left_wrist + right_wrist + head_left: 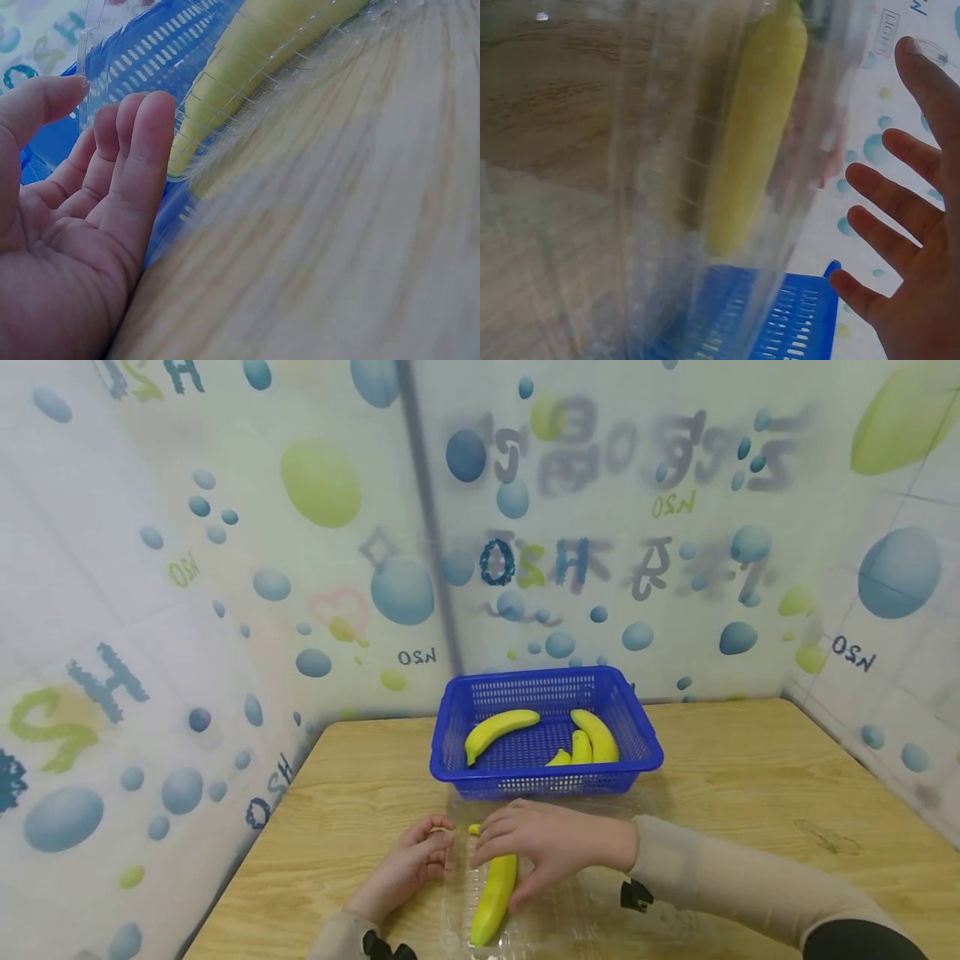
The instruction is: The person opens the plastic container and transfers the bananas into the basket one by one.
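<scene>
A yellow banana (494, 900) lies lengthwise in a clear ridged plastic container (457, 902) on the table. My right hand (546, 842) hovers over the banana's far end, hiding part of it; the right wrist view shows those fingers (889, 176) spread, with nothing held. At the container's left side is my left hand (408, 870), palm facing it and fingers loosely bent. In the left wrist view its fingertips (154, 112) are right at the clear wall, and a gap separates thumb and fingers.
Just beyond the container stands a blue perforated plastic basket (547, 781). Inside it are a banana (501, 727) on the left and several yellow bananas (596, 735) on the right. A patterned curtain (360, 552) surrounds the wooden table (750, 777).
</scene>
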